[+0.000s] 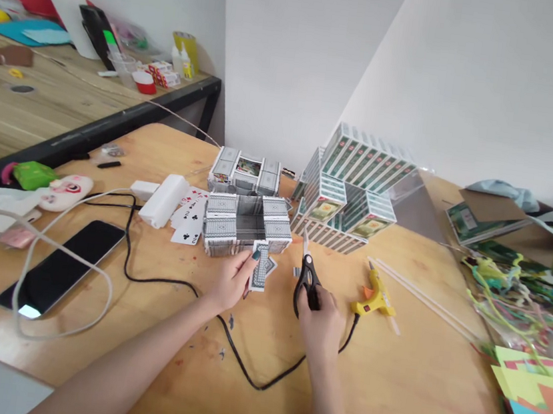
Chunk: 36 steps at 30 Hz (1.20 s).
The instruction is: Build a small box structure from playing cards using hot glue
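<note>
Pinched in my left hand (233,281) is a narrow piece of playing card (259,269), its patterned back facing up. My right hand (320,320) grips black-handled scissors (307,274) whose blades point away from me, apart from the card. Just beyond my left hand stands a structure covered in playing cards (221,227), with a square hollow in its middle. Behind it is a second card-covered structure (270,178). Another card piece (270,267) lies on the table beside the one I hold. Several face-up playing cards (188,223) are fanned out left of the structures.
Stacked green-and-white card boxes (325,196) stand behind the scissors. A yellow glue gun (375,298) lies to the right, its black cord (254,386) looping across the table near my wrists. Clear sticks (426,299) lie farther right; a black phone (64,268) and white cable (108,300) lie left.
</note>
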Each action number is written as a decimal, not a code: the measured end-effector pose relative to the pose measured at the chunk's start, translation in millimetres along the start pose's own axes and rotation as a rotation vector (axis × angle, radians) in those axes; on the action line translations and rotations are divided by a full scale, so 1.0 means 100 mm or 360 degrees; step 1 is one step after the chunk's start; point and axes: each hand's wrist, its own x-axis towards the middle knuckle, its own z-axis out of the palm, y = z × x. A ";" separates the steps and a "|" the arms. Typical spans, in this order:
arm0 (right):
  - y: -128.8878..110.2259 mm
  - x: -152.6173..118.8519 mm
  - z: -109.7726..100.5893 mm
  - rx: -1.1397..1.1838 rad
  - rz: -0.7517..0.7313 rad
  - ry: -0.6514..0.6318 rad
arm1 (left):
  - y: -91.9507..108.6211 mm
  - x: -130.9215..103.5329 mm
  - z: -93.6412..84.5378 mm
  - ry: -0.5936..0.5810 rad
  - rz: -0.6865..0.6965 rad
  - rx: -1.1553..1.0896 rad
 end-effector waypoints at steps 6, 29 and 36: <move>0.10 0.00 0.08 -0.0144 -0.0199 0.0027 | -0.02 0.01 0.01 -0.0010 -0.0001 -0.0002; -0.12 -0.09 0.07 0.1553 0.0447 -0.0546 | 0.00 0.18 -0.60 0.0852 0.1046 0.0875; -0.08 -0.07 0.08 0.1766 0.0569 -0.0664 | -0.26 0.53 -0.78 0.0718 0.0592 0.0186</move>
